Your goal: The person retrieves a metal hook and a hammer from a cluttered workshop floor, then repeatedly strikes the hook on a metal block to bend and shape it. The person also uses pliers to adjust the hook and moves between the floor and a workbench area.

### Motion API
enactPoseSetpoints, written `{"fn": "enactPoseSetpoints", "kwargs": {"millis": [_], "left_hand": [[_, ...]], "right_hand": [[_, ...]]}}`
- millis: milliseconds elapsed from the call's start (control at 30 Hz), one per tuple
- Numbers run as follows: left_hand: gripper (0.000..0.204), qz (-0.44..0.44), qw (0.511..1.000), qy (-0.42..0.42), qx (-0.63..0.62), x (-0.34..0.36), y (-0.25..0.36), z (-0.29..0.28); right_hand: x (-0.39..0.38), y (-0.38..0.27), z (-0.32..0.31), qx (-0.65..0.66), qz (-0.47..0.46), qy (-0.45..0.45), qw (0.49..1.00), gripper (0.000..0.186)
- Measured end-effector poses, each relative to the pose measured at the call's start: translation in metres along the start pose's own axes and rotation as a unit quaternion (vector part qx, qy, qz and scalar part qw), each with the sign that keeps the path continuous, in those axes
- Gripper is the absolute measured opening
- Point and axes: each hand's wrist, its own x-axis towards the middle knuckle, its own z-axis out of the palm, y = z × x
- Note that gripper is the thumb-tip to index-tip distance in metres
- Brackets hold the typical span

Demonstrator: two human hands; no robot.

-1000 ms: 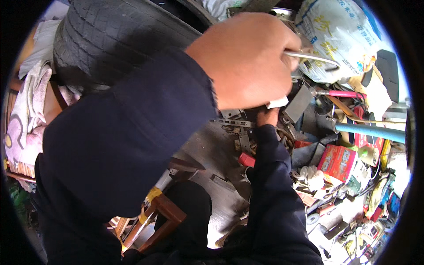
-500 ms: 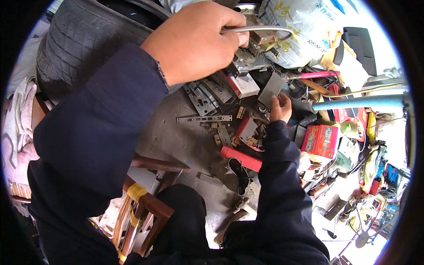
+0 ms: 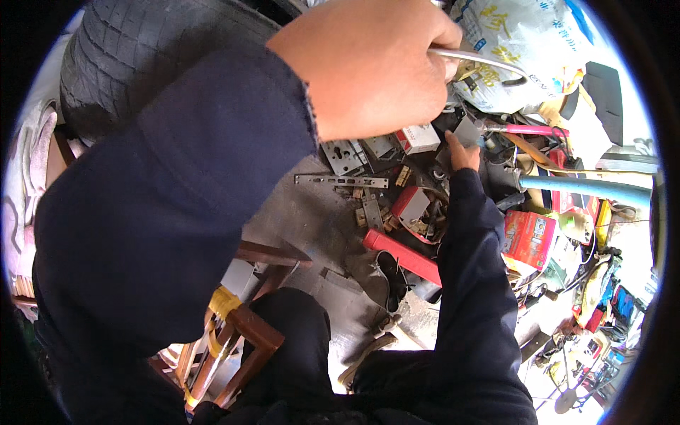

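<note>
My left hand, large and close at the top, is closed around a bent metal rod. The rod's free end curves down toward the right, in front of a white plastic bag. Farther off, my right hand grips a flat grey metal piece at its near edge; the fingertips are partly hidden. Left of that hand lie a red-and-white box, metal lock plates and a slotted metal strip. Below it is an open red box beside small brass-coloured parts.
A big tyre stands at the left. A wooden chair frame with yellow wrapping is beside my leg. At the right are a pink handle, a blue pipe, a red carton and cluttered tools. The white printed bag sits at the back.
My left hand has moved to the right with the bent rod. My right hand has reached a little farther away, and the grey metal piece has shifted and tilted with it.
</note>
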Motion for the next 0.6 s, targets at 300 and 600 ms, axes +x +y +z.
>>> {"fn": "enactPoseSetpoints", "kwargs": {"millis": [300, 600], "left_hand": [[0.020, 0.039, 0.998, 0.021, 0.054, -0.006, 0.000, 0.006], [0.020, -0.051, 0.988, 0.060, 0.131, -0.002, 0.006, 0.005]], "right_hand": [[0.000, -0.012, 0.002, -0.070, 0.017, 0.029, 0.997, 0.111], [-0.042, -0.006, 0.002, -0.091, 0.017, -0.005, 0.996, 0.107]]}}
